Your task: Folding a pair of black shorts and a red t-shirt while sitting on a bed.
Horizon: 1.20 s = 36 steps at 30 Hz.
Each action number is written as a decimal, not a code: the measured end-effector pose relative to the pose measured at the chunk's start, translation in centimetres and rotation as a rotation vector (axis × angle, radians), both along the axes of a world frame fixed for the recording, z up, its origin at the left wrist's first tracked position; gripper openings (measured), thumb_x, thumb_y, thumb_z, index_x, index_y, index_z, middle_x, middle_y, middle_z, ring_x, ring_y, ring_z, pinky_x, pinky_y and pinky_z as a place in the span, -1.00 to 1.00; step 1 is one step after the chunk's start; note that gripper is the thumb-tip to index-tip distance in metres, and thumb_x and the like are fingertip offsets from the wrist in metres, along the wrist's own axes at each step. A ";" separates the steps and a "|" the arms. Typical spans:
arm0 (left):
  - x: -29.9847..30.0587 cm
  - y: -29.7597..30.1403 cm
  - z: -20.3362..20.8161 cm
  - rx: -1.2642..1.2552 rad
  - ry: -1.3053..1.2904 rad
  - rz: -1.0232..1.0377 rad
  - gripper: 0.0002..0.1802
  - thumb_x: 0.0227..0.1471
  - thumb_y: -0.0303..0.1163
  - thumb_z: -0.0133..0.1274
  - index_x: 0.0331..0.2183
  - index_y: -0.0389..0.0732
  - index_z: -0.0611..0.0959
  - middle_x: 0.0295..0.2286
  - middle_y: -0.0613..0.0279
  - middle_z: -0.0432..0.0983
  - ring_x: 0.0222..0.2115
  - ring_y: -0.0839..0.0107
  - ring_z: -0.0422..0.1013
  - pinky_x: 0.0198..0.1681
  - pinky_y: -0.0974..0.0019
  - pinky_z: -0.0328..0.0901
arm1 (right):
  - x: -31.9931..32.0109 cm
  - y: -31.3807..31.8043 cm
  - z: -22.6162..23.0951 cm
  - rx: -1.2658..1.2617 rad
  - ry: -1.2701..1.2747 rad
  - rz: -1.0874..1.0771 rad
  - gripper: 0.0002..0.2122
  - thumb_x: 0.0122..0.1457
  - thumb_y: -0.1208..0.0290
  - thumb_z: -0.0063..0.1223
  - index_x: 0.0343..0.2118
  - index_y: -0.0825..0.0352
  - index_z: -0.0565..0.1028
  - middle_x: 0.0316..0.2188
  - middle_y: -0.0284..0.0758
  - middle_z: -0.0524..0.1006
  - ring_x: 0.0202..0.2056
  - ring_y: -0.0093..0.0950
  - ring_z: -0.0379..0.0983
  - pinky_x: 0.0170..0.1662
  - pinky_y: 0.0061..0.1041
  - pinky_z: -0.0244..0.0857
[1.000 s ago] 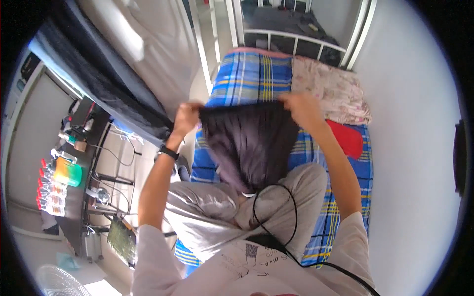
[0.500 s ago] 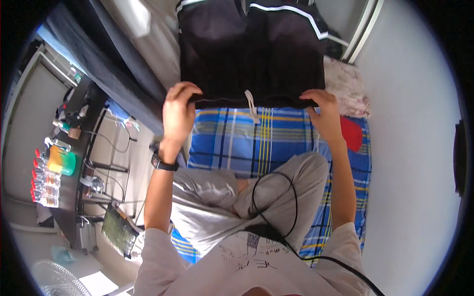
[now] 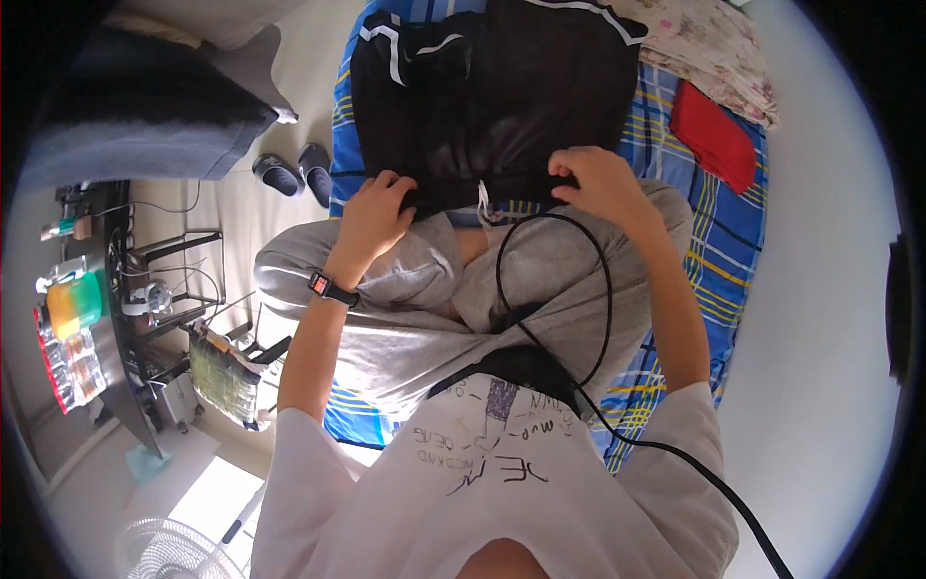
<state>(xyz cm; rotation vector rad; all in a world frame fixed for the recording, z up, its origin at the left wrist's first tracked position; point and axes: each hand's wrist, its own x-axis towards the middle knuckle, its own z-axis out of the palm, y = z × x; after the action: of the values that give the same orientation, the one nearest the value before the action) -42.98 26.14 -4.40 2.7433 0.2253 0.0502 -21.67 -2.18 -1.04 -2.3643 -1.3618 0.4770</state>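
Black shorts (image 3: 545, 92) with white trim near the hems lie on the bed in front of my crossed legs, waistband towards me. A pale drawstring (image 3: 484, 201) hangs from the middle of the waistband. My left hand (image 3: 374, 220) has its fingers closed on the waistband's left end. At the right end, my right hand (image 3: 603, 188) grips the waistband between curled fingers and thumb. The left leg is rumpled and partly folded over; the right one lies flatter.
Beneath me is a blue plaid sheet (image 3: 719, 280). A red cloth (image 3: 712, 138) and a floral fabric (image 3: 714, 48) lie right of the shorts, near the white wall (image 3: 830, 289). A black cable (image 3: 666, 447) loops over my lap. Dark slippers (image 3: 278, 176) sit on the floor at left.
The shorts have come down nearer my lap, and the left leg has become rumpled. My hands have moved closer together along the waistband. The view has shifted, showing more of the bed and the slippers.
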 end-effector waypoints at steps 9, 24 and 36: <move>13.0 1.3 0.8 -0.004 0.450 -0.245 -0.56 0.10 0.06 0.08 -0.43 -0.16 0.64 -0.49 0.05 0.58 -0.35 0.01 0.53 -0.29 0.01 0.41 | -0.5 3.3 -5.7 -0.373 -0.020 0.102 -0.56 -0.16 0.28 0.40 -0.19 0.23 0.47 -0.32 -0.19 0.56 -0.23 -0.18 0.55 -0.22 -0.20 0.42; 20.2 9.4 -4.4 0.153 -0.210 0.027 -0.41 -0.03 -0.21 0.21 0.05 -0.18 0.51 0.07 -0.07 0.38 0.08 -0.13 0.30 0.14 -0.04 0.23 | 0.6 4.8 -5.3 -0.350 0.083 0.034 -0.73 -0.01 0.22 0.31 -0.42 0.29 0.49 -0.51 -0.27 0.57 -0.41 -0.23 0.56 -0.32 -0.26 0.40; 16.4 6.9 -0.3 -0.648 0.055 -0.178 -0.62 0.02 -0.47 0.17 -0.06 -0.19 0.62 -0.18 0.11 0.59 -0.33 0.31 0.55 -0.25 0.33 0.40 | 1.0 3.1 -6.1 -0.229 0.138 -0.013 -0.76 0.09 0.16 0.22 -0.39 0.25 0.53 -0.48 -0.28 0.60 -0.36 -0.20 0.55 -0.31 -0.18 0.39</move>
<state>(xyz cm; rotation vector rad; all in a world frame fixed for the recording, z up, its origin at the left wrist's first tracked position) -26.53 33.01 -4.72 2.1085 0.0034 -0.1262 -20.65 0.96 -7.17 -2.4633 -1.2886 0.8163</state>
